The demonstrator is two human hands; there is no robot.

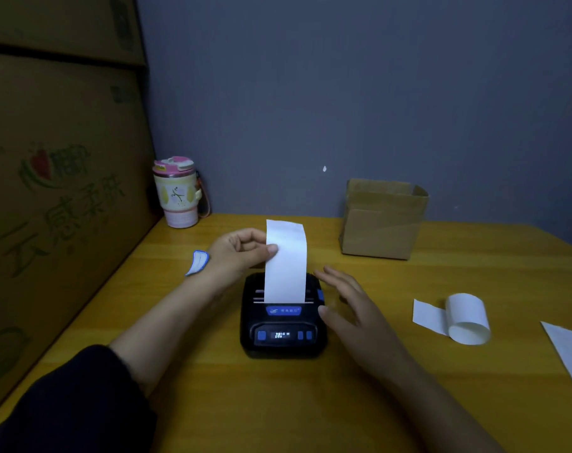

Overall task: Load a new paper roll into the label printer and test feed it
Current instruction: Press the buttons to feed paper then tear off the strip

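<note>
Label printer (282,317) sits mid-surface (311,403), lid shut, display lit. White paper strip (286,261) stands straight up out of its slot. L hand (242,251) is the grip on it: thumb + fingers pinched on strip's left edge, above & just behind printer. R hand (350,302) released, fingers spread, hovering just beside printer's right side; can't tell if touching. Loose curled paper piece (464,318) lies well to the right. Cardboard box (384,219) behind, tumbler (178,192) back left, small blue-edged label (198,262) near L wrist.
</note>
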